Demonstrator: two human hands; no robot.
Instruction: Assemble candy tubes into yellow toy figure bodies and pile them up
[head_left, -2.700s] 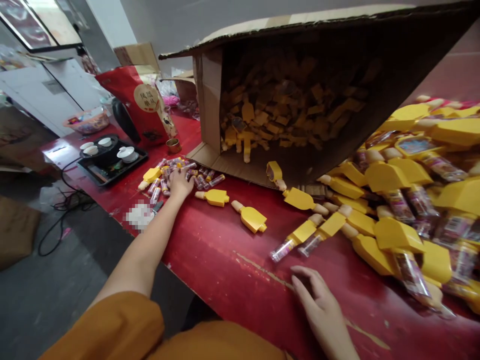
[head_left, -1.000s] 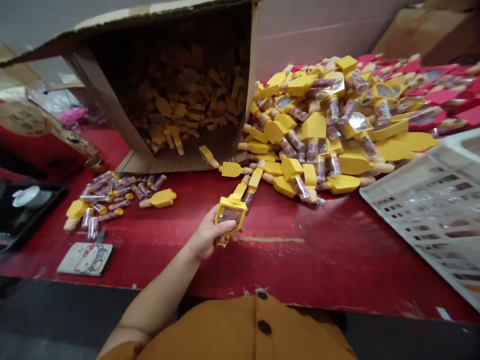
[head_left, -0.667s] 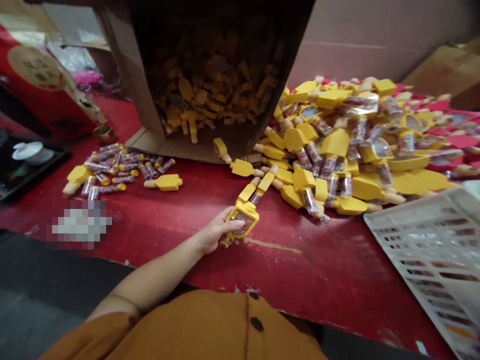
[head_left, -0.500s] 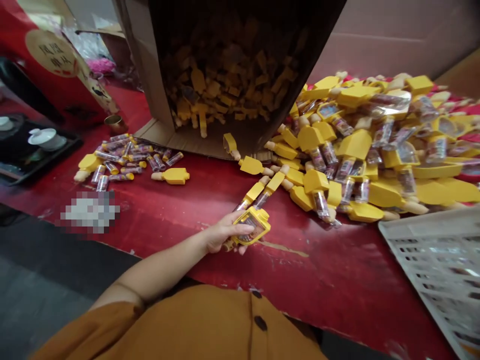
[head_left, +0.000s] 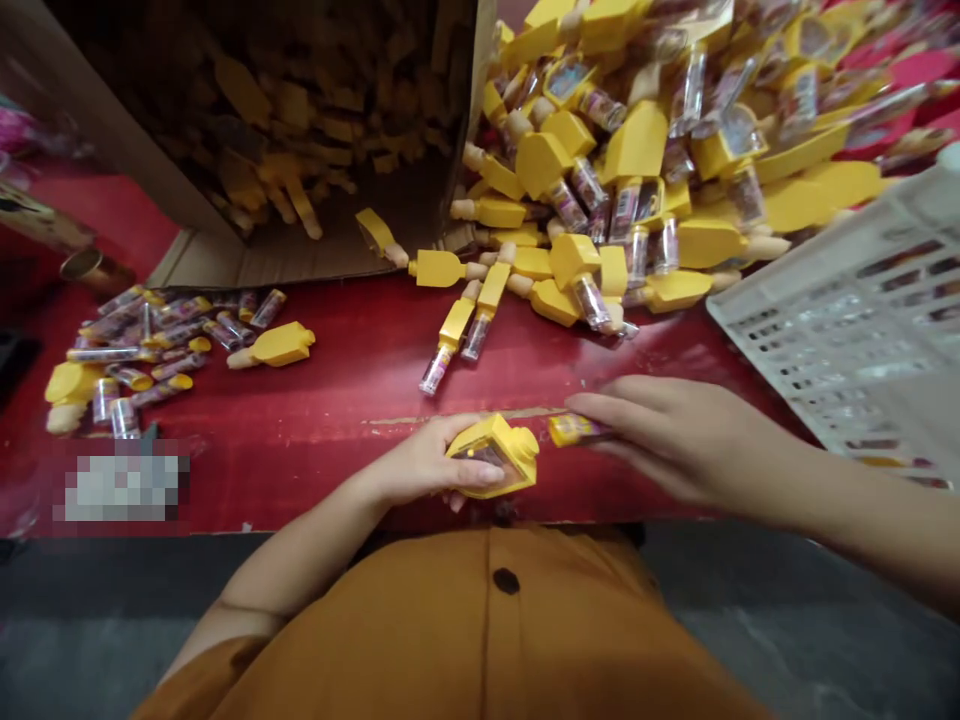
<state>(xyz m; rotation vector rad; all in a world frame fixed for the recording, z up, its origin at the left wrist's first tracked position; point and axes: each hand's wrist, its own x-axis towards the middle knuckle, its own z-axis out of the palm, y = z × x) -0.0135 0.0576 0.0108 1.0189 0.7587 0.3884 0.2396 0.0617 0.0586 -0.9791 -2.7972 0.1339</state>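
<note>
Low over the red table (head_left: pixel 352 390), my left hand (head_left: pixel 420 460) is closed around a yellow bottle-shaped case (head_left: pixel 499 445) with a clear window, its thumb across the window. The case's stubby neck points right. My right hand (head_left: pixel 667 435) pinches a small tube (head_left: pixel 574 430) whose yellow end faces that neck, a short gap apart. The rest of this tube is hidden by the fingers. Beyond the hands lie two yellow cases joined to clear tubes (head_left: pixel 436 370), side by side.
A cardboard box (head_left: pixel 225 260) on its side holds many yellow cases. More cases with tubes form a pile (head_left: pixel 637 150) at the back right. A white slotted basket (head_left: pixel 832 290) stands right. Loose tubes (head_left: pixel 180 335) and a yellow case (head_left: pixel 281 345) lie left.
My right hand has come into view from the right with a small tube. My left hand still holds the yellow case, now turned slightly. The camera view has shifted down and to the right.
</note>
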